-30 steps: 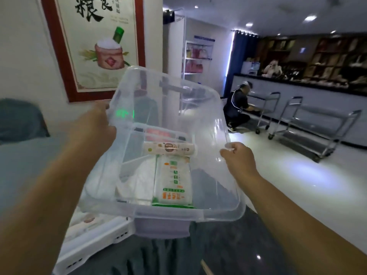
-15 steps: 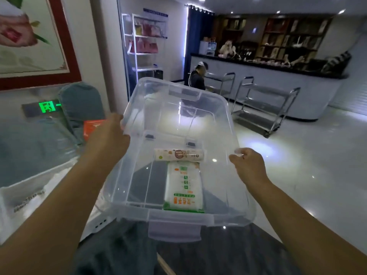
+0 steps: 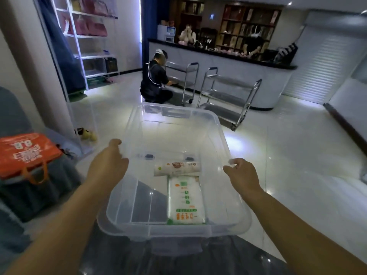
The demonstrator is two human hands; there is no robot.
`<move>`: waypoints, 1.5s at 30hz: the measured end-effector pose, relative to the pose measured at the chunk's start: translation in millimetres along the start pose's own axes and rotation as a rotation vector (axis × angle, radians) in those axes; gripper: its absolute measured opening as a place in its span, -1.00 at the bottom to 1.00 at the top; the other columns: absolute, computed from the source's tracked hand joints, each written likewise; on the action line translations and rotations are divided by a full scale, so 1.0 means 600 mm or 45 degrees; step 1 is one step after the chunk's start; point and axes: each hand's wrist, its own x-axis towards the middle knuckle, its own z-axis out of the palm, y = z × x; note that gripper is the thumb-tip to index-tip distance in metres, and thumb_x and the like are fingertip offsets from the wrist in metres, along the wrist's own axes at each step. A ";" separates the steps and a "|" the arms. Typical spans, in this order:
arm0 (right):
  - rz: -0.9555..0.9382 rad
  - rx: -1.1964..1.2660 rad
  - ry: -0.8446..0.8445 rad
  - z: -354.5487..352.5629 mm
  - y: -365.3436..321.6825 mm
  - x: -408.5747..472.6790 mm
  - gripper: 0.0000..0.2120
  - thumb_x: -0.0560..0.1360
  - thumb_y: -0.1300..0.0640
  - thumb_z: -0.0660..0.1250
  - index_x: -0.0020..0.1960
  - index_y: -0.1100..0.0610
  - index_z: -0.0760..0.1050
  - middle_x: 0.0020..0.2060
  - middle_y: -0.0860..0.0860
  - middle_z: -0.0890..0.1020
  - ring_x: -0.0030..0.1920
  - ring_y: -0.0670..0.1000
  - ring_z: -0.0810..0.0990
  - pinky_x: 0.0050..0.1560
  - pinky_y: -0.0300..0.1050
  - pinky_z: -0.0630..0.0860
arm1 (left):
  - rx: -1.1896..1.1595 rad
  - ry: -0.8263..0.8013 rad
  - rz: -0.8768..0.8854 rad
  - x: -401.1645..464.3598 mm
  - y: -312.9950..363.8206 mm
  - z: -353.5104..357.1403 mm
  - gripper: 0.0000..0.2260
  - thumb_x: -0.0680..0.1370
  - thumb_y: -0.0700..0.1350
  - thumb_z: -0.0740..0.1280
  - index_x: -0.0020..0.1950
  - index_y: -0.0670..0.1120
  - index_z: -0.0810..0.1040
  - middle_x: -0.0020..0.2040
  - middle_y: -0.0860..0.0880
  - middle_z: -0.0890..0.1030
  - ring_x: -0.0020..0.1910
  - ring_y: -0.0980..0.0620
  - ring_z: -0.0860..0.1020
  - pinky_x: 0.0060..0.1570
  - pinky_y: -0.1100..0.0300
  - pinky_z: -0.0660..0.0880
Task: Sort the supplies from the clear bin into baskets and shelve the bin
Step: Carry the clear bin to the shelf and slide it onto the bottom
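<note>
Leftmost, an orange bag (image 3: 25, 155) sits on a grey seat. Next, the left hand (image 3: 107, 167) grips the clear bin's (image 3: 178, 120) left rim; inside lie a paper roll (image 3: 176, 168) and a white packet (image 3: 185, 201). The right hand (image 3: 243, 175) grips the right rim, above the glossy floor (image 3: 297, 155).

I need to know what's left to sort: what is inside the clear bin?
The clear bin holds a flat white packet and a paper-wrapped roll beyond it. Nothing else shows through its walls.
</note>
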 end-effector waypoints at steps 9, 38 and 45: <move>0.061 -0.130 -0.058 0.101 0.034 0.292 -0.73 0.42 0.10 0.35 0.11 0.13 0.51 -0.10 0.05 0.57 -0.08 0.09 0.56 -0.05 -0.07 0.45 | 0.063 -0.184 -0.067 0.235 0.012 0.187 -0.51 0.50 -0.13 0.31 0.39 -0.09 0.23 0.11 -0.16 0.56 0.00 -0.15 0.52 -0.12 0.13 0.32; -0.039 -0.296 -0.503 0.747 -0.215 1.233 -0.66 0.46 0.03 0.33 0.20 0.09 0.49 -0.08 0.04 0.59 -0.14 -0.02 0.52 -0.14 -0.18 0.38 | -0.134 -0.281 -0.657 1.163 -0.179 0.467 -0.42 0.48 -0.17 0.35 0.44 -0.05 0.18 -0.05 -0.11 0.49 -0.13 -0.07 0.48 -0.16 0.15 0.39; -0.018 -0.263 -0.481 0.905 -0.338 1.441 -0.66 0.47 0.04 0.33 0.22 0.11 0.48 0.00 0.09 0.60 -0.11 -0.01 0.50 -0.10 -0.19 0.37 | -0.098 -0.267 -0.635 1.465 -0.230 0.487 -0.42 0.47 -0.20 0.35 0.43 -0.06 0.19 -0.12 -0.11 0.52 -0.17 -0.08 0.50 -0.17 0.13 0.44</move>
